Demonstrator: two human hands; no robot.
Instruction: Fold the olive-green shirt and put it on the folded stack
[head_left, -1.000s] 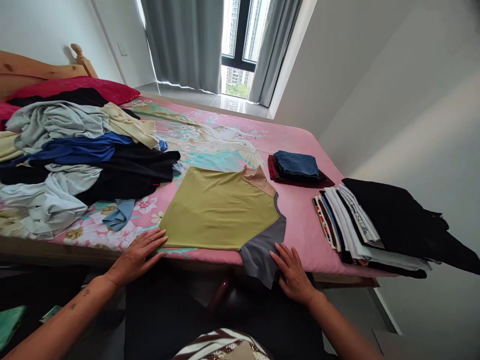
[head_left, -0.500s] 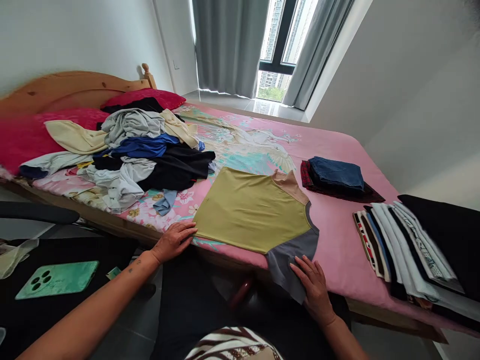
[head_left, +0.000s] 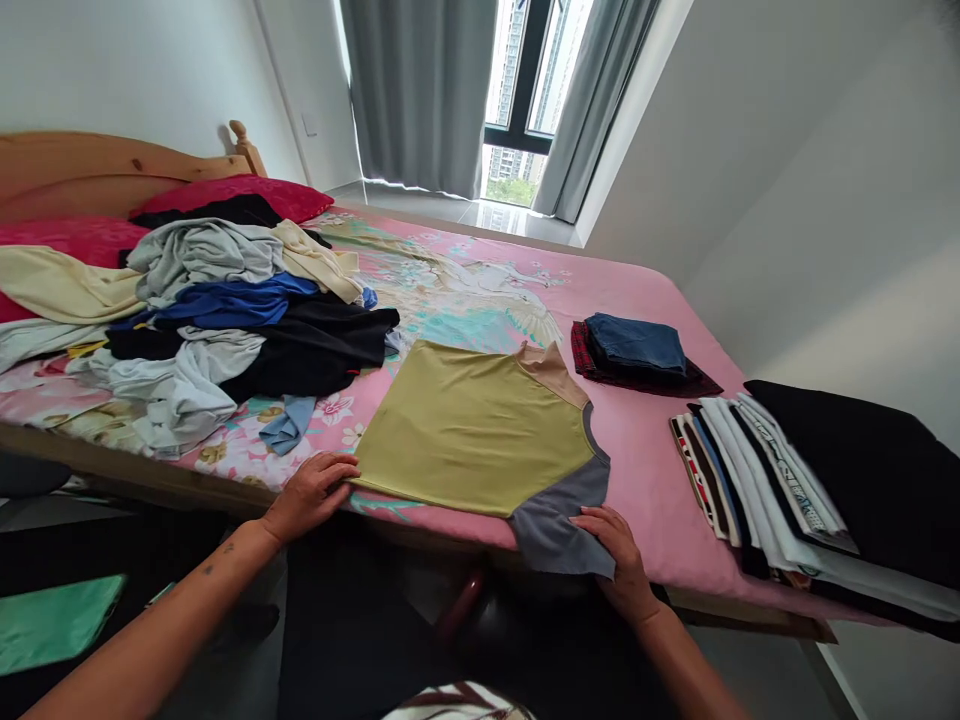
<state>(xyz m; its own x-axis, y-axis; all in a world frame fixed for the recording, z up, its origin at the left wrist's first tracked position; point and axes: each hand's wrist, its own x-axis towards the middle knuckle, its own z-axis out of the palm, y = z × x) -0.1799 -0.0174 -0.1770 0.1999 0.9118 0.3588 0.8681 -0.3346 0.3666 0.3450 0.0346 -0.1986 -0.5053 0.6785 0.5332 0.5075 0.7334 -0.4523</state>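
Shirt (head_left: 476,430) lies flat, grey sleeve (head_left: 559,515) seemingly pinched by right fingers (head_left: 609,525)

Quick count from the bed (head_left: 660,450): one olive-and-grey shirt (head_left: 480,430) laid flat at the near edge, one messy heap of unfolded clothes (head_left: 225,320) toward the headboard end with too many pieces tangled up to count, and two red pillows (head_left: 232,192) behind it. Two folded stacks at the far end: a small one (head_left: 637,355) of two pieces, jeans on something red plaid, and a fanned row (head_left: 780,480) along the near corner, too tightly packed to count. Two hands, left (head_left: 307,495) and right (head_left: 619,560), plus one green phone (head_left: 52,625) off the bed.
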